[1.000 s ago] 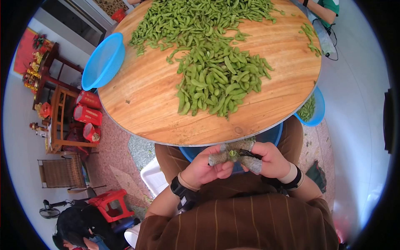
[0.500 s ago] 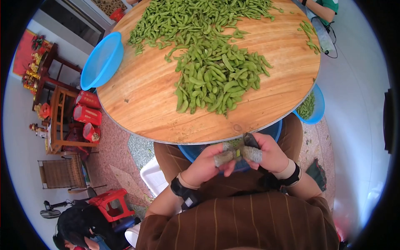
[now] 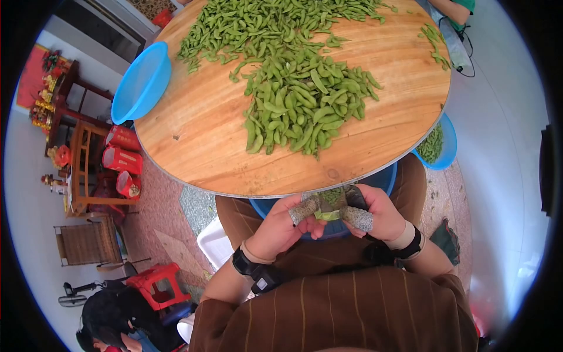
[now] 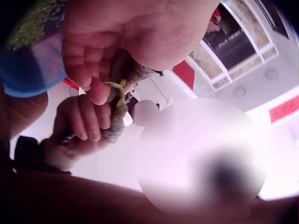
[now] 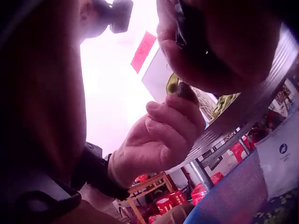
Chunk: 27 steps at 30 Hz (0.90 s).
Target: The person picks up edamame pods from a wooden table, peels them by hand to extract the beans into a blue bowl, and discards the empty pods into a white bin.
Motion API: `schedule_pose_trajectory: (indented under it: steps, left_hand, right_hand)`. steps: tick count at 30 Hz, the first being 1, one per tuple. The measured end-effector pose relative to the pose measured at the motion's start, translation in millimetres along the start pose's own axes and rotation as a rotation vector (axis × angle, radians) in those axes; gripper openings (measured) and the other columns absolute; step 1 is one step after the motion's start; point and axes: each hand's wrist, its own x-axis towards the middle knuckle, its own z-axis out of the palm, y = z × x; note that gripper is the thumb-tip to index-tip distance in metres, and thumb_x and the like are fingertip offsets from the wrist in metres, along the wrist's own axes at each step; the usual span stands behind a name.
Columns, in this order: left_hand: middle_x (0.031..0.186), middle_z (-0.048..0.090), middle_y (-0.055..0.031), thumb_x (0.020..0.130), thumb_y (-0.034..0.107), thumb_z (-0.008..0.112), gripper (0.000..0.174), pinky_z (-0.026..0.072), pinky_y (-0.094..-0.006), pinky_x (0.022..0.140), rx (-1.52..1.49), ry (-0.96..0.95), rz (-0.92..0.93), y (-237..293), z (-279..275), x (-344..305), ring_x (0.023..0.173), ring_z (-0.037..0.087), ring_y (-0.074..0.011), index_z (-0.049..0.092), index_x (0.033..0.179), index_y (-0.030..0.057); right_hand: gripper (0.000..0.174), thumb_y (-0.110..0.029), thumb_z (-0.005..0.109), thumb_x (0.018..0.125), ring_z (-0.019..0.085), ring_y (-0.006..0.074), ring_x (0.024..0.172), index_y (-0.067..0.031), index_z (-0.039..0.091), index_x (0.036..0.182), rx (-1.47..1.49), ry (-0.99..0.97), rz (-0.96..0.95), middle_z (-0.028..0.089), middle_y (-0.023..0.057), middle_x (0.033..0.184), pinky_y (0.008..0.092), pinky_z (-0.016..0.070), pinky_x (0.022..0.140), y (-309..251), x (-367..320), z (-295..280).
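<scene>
Over the lap, at the table's near edge, a green pod point(image 3: 327, 215) spans the fingertips of both hands. My left hand point(image 3: 280, 227) pinches it; grey-brown wraps cover its thumb and a finger. The right hand point(image 3: 384, 218), with similar grey wraps, is curled round a dark object point(image 3: 355, 197) whose shape is mostly hidden, its fingertips at the pod's other side. In the left wrist view the pod point(image 4: 121, 91) looks thin and bent; in the right wrist view part of the pod point(image 5: 172, 84) shows above the left fingers. Heaped pods point(image 3: 311, 105) lie on the round table point(image 3: 193, 144).
Below the table edge, a blue basin point(image 3: 384, 179) sits between the knees with green bits inside. A blue basket point(image 3: 141, 83) rests at the table's left edge; another blue basin point(image 3: 447, 144) holds green pieces at right. A white tray point(image 3: 216, 246) is left of the lap.
The fingertips have spread slightly apart, and more of the pod shows between them. My left hand has shifted a little left. The dark object has tilted in the right hand.
</scene>
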Motion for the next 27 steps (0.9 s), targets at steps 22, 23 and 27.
schedule_pose_trajectory:
  steps: [22, 23, 27]
  left_hand:
    - [0.088, 0.056, -0.0188, 0.069, -0.010, 0.050, 0.025, 0.0484, -0.0364, 0.071, 1.205, -0.009, 0.280, -13, -3, 4, 0.083, 0.060, -0.0326, 0.058, 0.092, -0.0029]
    - [0.088, 0.056, -0.0188, 0.069, -0.010, 0.050, 0.025, 0.0484, -0.0364, 0.071, 1.203, -0.009, 0.279, -12, -2, 2, 0.083, 0.060, -0.0326, 0.058, 0.092, -0.0029]
    - [0.115, 0.057, -0.0134, 0.086, -0.008, 0.045, 0.037, 0.0513, -0.0310, 0.083, 0.722, 0.247, 0.025, -11, -5, -2, 0.097, 0.061, -0.0283, 0.055, 0.120, 0.0028]
  right_hand:
    - [0.021, -0.011, 0.069, 0.064, 0.057, 0.0351, 0.069, -0.0027, 0.053, 0.076, -1.321, 0.246, -0.411, 0.055, 0.0145, 0.072, 0.0433, 0.0469, 0.059, 16, 2, 3]
    - [0.022, -0.011, 0.069, 0.064, 0.058, 0.0350, 0.071, -0.0033, 0.054, 0.078, -1.340, 0.268, -0.385, 0.055, 0.0142, 0.074, 0.0426, 0.0475, 0.060, 16, 0, -1]
    - [0.028, -0.009, 0.069, 0.064, 0.062, 0.0344, 0.079, -0.0047, 0.062, 0.091, -1.363, 0.369, -0.418, 0.061, 0.0144, 0.091, 0.0386, 0.0522, 0.069, 11, -10, 3]
